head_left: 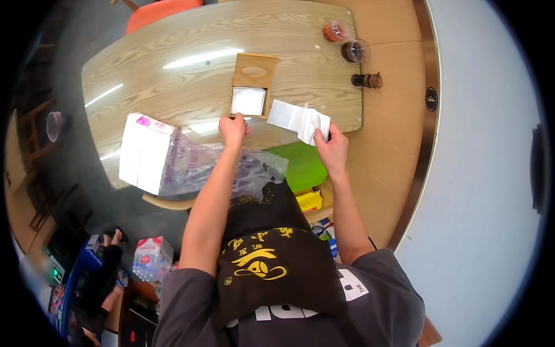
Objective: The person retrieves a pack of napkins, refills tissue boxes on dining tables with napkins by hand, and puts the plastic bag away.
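Note:
My right hand (332, 149) grips a folded bundle of white paper napkins (314, 124) above the table's near right part, with some of the sheets fanned out to the left. A wooden napkin box (255, 65) lies on the table, its lid part having an oval cut-out. White napkins (247, 101) fill its open compartment. My left hand (233, 130) is closed just at the near edge of this box; what its fingers hold, if anything, is hidden. Beneath my left forearm spreads a clear plastic bag (199, 168), beside a white pack of napkins (144, 153).
The wood-grain table (185, 81) bears a red-lidded jar (334, 32), a dark condiment jar (354, 51) and a dark bottle (366, 80) at its right end. A green stool (300, 165) is below the near edge. Another person (104, 272) is at the lower left.

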Demonstrator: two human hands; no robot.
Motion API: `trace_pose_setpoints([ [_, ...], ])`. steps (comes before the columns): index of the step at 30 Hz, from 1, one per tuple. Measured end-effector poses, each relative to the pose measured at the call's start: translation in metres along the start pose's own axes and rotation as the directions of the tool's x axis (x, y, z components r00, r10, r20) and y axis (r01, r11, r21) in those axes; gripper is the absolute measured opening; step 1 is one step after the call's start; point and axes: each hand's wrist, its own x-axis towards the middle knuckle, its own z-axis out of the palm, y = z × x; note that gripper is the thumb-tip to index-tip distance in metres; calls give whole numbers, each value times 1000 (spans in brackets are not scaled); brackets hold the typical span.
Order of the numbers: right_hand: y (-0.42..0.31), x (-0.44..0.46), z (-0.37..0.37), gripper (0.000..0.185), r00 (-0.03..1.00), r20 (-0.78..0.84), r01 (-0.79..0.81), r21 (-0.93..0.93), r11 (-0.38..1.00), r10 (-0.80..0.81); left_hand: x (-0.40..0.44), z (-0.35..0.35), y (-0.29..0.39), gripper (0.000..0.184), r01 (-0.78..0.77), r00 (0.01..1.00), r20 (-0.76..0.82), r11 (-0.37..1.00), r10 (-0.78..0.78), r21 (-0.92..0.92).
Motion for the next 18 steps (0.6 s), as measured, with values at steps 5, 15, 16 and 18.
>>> trace_pose_setpoints([
  [5,-3,-2,7,17,1000,31,2,6,1000,-3,35,-28,17,27,-197,979,30,910,200,364],
  [15,-17,-18,5,17,971,237,57,-44,997,-45,47,-28,72,29,-662,640,288,321,712,678],
  [16,-21,-18,5,20,969,229,96,-5,995,-92,30,-21,75,28,-732,507,287,230,813,641],
  [18,-31,-17,3,21,967,239,90,-4,996,-86,1,4,66,25,-704,583,347,244,735,667],
])
